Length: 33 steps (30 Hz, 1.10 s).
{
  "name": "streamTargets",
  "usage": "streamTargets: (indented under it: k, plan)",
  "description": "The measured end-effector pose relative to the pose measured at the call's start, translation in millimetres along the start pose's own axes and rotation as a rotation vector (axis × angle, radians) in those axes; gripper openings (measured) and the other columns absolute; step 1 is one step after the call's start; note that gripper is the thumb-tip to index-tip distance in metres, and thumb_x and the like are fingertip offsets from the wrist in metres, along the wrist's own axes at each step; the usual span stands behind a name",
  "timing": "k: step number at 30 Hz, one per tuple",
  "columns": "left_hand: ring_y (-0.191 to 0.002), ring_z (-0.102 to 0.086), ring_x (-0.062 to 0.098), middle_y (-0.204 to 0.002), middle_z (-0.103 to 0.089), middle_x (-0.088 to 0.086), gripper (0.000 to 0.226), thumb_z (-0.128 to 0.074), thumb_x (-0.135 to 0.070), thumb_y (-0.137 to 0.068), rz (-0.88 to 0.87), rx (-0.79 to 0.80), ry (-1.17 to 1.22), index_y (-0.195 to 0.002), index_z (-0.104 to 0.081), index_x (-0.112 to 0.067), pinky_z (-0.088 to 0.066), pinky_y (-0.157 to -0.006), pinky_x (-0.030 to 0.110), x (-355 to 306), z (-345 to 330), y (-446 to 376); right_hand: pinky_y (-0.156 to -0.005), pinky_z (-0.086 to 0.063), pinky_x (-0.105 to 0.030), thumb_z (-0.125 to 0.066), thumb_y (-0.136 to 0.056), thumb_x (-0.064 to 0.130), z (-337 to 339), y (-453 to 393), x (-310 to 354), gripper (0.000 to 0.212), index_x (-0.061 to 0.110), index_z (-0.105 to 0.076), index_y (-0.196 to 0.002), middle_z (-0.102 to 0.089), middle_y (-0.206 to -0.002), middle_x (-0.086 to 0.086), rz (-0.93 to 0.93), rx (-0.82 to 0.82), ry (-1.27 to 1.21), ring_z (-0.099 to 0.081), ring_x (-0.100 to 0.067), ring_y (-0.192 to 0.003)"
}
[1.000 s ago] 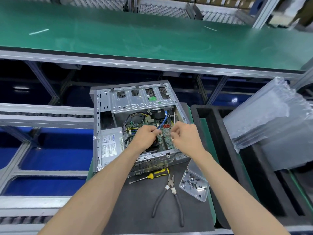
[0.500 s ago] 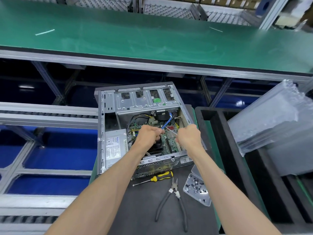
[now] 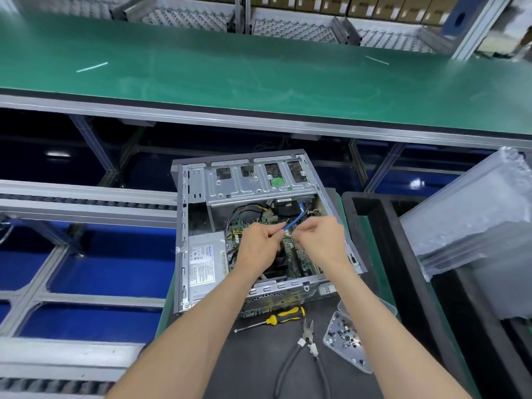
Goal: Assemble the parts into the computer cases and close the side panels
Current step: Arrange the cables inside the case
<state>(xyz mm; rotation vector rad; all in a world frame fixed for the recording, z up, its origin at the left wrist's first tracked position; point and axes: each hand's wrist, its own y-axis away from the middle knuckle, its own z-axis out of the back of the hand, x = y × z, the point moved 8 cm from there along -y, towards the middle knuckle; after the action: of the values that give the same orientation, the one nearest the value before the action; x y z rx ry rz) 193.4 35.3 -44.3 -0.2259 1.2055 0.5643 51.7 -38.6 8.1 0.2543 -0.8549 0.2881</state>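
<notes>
Computer case (image 3: 198, 226) is laid open at the counter's centre; a blue cable (image 3: 293, 221) is pinched inside it by the left hand (image 3: 260, 244) and the right hand (image 3: 319, 240), with a screwdriver (image 3: 276, 317) at 6 o'clock.

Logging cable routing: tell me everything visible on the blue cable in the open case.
The thin blue flat cable looks like flexible plastic. It runs from beside the black block at the upper right of the open grey metal computer case, down and left above the green motherboard. The left hand pinches its lower end; the right hand pinches something small and pale right beside it. Its far end is hidden, and no connector can be made out.
</notes>
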Motion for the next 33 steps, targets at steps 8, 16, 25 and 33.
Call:
streamTargets:
  k: [8, 16, 25, 33]
  plan:
    - [-0.041, -0.037, 0.012, -0.041, -0.047, -0.011, 0.029, -0.057, -0.024, -0.102, -0.103, -0.017, -0.199, -0.128, -0.069, -0.021, -0.037, -0.051, 0.027, -17, 3, 5, -0.07, -0.055, -0.037, -0.06, -0.096, 0.004, 23, 12, 45, 0.017, 0.003, -0.073, -0.108, -0.076, -0.083, -0.007, 0.515, -0.206, 0.17, -0.07, -0.024, -0.073]
    - [-0.043, -0.038, 0.013, -0.048, -0.052, -0.007, 0.029, -0.056, -0.023, -0.102, -0.085, 0.003, -0.2, -0.128, -0.069, -0.023, -0.035, -0.05, 0.027, -21, 3, 8, -0.068, -0.052, -0.036, -0.069, -0.089, 0.009, 18, 12, 33, 0.009, 0.015, -0.07, -0.082, -0.069, -0.07, 0.008, 0.464, -0.138, 0.058, -0.063, -0.01, -0.067]
    - [-0.058, -0.06, 0.032, -0.061, -0.066, 0.011, 0.026, -0.055, -0.02, -0.101, -0.141, 0.016, -0.275, -0.116, -0.076, -0.024, -0.055, -0.065, 0.045, -27, 3, 9, -0.073, -0.05, -0.037, -0.064, -0.094, 0.016, -8, 7, 42, 0.008, 0.014, -0.07, -0.089, -0.069, -0.083, 0.001, 0.509, -0.075, 0.283, -0.06, -0.018, -0.08]
    - [-0.047, -0.052, 0.003, -0.058, -0.063, -0.009, 0.03, -0.06, -0.029, -0.101, -0.181, -0.014, -0.262, -0.13, -0.066, -0.033, -0.049, -0.057, 0.024, -26, 4, 9, -0.076, -0.058, -0.041, -0.081, -0.081, 0.014, -2, -4, 11, 0.007, 0.016, -0.077, -0.076, -0.071, -0.073, 0.003, 0.087, -0.062, -0.089, -0.068, -0.016, -0.076]
